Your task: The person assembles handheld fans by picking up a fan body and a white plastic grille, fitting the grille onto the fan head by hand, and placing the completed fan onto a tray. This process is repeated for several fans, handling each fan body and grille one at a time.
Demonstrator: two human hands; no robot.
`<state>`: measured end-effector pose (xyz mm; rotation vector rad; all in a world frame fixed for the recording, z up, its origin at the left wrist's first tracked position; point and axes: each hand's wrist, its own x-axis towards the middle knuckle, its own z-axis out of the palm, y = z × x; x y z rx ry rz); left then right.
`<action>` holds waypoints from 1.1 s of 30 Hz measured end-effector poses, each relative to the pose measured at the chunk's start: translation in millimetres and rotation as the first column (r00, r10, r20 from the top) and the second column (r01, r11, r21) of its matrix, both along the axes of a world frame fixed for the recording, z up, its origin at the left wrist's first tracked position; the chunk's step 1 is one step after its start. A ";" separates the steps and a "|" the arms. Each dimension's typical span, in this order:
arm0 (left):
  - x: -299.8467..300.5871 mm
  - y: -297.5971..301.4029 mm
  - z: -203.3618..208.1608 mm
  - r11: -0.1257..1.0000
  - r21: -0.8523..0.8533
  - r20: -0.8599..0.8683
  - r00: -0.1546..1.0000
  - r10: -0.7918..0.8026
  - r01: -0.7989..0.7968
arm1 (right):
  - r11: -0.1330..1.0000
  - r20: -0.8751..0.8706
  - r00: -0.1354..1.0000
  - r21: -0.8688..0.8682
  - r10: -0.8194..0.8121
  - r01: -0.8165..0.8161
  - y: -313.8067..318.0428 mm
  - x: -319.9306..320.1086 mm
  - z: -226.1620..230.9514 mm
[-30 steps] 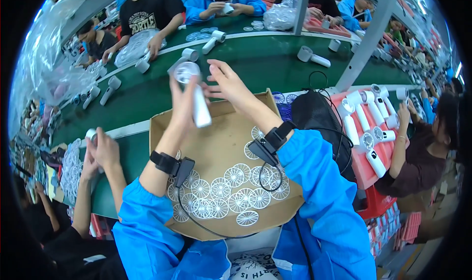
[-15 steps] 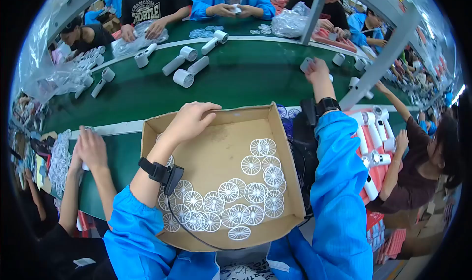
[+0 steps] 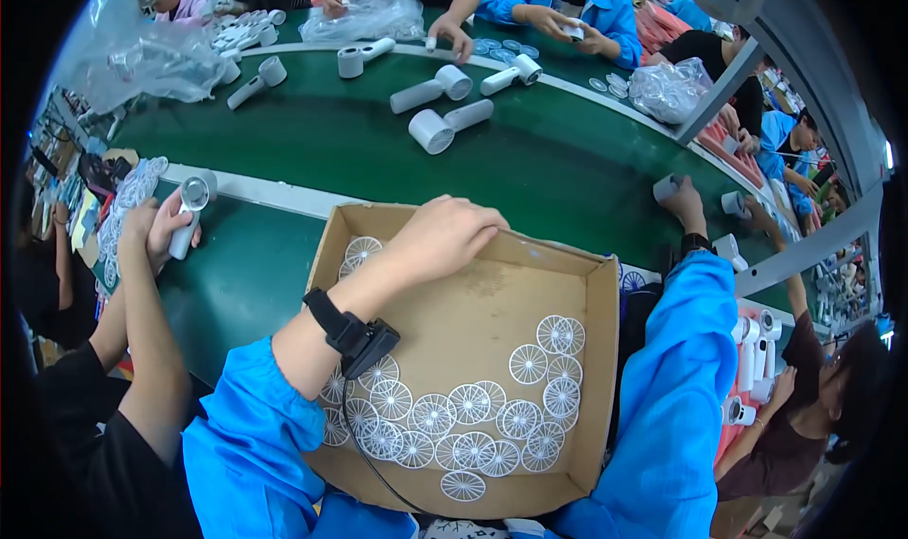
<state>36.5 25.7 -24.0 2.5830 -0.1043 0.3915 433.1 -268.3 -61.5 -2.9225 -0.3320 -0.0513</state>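
A shallow cardboard box sits in front of me with several white spoked discs inside, some overlapping, mostly along its near and right sides. My left hand reaches across the box, its fingers closed over the far rim. Out at the right, my right hand is closed around a white handheld fan on the green belt; my hand hides most of its handle. Each of my wrists wears a black strapped device, and a cable runs from the left one.
White handheld fans lie scattered on the green conveyor belt. At left, a neighbour's hand holds another fan. At right, a person sits beside a pink tray of fans. A metal post slants across the right.
The view has shifted, so the box and belt sit differently. My left fingers, stretched out before, now curl over the rim. My right hand stays at a fan. The left neighbour's fan now shows.
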 end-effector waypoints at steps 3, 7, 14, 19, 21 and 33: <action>1.6 -6.0 -3.0 0.999 -0.012 0.029 0.999 -0.035 0.035 | 0.971 -0.009 0.972 -0.031 0.235 -0.235 7.9 -8.1 5.6; 8.1 -6.9 -6.7 0.998 0.002 0.087 0.995 -0.056 0.056 | 0.902 0.086 0.913 0.146 0.398 -0.407 35.1 -55.4 41.0; 0.7 -12.8 -1.3 0.994 -0.111 0.475 0.879 0.034 0.022 | 0.576 0.091 0.914 0.751 0.396 -0.324 131.3 -242.6 153.9; 2.1 -6.9 16.0 0.655 -0.755 0.248 0.937 0.247 0.027 | 0.283 -0.066 0.725 0.942 0.686 -0.183 153.3 -338.3 143.2; -4.0 15.2 12.5 0.383 -0.924 0.066 0.983 0.173 -0.006 | 0.423 0.124 0.659 0.676 0.742 -0.604 153.0 -360.2 130.4; -8.3 17.9 26.7 0.185 -0.983 0.058 0.959 0.276 0.006 | -0.066 -0.170 -0.072 0.041 0.983 -0.997 143.1 -449.8 34.2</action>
